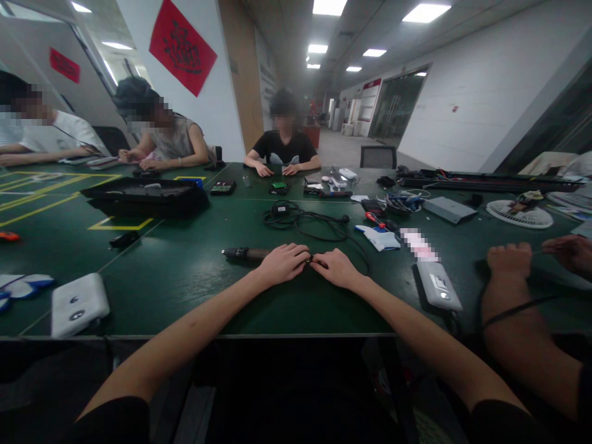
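Observation:
An electric screwdriver [252, 254] lies level above the green table, its dark nose and bit pointing left. Wrapped over its body from above is my left hand [284, 264], closed, hiding most of the grip. At the tool's tail end my right hand [340, 268] is closed in a pinch on a small dark piece, which looks like the end of the black cable [319, 231]. The fingers partly hide this spot. The cable lies in loose loops behind both hands, with a black power adapter [280, 210] among them, and curves down behind my right hand.
A black tray [145, 196] stands at the left. White devices lie near the front edge, one left [79, 305], one right [438, 285]. A glove [379, 237] and red screwdriver [374, 219] are right of the cable. A co-worker's arm [513, 308] reaches in at right; others sit opposite.

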Demonstrator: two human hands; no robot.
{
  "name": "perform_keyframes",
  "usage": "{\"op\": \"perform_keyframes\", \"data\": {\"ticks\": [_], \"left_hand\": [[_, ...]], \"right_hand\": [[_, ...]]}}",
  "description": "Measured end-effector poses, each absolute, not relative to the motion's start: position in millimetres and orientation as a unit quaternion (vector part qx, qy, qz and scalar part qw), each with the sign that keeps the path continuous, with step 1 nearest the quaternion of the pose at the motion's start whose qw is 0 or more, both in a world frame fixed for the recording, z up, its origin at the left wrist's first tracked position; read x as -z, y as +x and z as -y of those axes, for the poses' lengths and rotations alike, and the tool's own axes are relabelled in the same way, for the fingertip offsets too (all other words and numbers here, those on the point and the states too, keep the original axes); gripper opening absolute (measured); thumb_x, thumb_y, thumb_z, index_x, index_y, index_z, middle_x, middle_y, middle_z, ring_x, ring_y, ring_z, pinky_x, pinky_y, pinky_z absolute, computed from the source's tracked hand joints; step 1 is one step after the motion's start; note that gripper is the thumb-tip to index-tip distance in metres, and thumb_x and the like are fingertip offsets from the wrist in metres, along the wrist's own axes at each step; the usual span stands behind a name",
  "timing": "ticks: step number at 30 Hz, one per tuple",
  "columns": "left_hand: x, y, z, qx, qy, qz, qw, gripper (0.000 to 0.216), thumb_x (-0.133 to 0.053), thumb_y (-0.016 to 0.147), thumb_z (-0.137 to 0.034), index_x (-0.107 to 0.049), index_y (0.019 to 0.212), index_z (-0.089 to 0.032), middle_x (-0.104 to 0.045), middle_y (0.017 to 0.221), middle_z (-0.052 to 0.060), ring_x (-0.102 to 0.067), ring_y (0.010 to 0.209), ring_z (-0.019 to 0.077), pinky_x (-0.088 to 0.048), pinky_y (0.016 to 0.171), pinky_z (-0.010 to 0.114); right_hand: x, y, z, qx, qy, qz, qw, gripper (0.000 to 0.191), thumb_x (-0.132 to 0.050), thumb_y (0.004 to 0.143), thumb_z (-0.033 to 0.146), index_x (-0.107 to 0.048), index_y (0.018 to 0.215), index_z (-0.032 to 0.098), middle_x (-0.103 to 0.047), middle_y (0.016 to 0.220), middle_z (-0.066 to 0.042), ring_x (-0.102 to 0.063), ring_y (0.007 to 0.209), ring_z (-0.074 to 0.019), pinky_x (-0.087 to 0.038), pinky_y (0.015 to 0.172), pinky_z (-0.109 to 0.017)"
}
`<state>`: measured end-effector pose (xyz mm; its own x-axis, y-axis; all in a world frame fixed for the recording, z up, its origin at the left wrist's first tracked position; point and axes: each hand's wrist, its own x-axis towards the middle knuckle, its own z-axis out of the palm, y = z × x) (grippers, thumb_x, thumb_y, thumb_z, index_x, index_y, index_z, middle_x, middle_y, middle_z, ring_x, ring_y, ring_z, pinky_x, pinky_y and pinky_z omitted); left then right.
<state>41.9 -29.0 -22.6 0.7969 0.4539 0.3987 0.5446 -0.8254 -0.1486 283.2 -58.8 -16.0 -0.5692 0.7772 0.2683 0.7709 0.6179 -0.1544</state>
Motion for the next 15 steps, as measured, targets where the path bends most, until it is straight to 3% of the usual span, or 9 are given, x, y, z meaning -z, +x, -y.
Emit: {"op": "perform_keyframes", "data": {"ticks": [15], "left_hand": [[23.3,41.3,27.5,0.171,-0.942,0.257,0.129,0.026,-0.054,0.102,-0.030,-0.058,0.127,-0.023,-0.058,0.141,0.008,-0.060,0.119,0.0237,-0.053,0.096,0.039]], "right_hand": [[14.9,283.2,58.6,-0.013,-0.438,0.886,0.153,0.027,-0.051,0.108,0.039,-0.069,0.100,0.021,-0.073,0.088,-0.003,-0.063,0.079,-0.0166,-0.029,0.075,-0.029]]}}
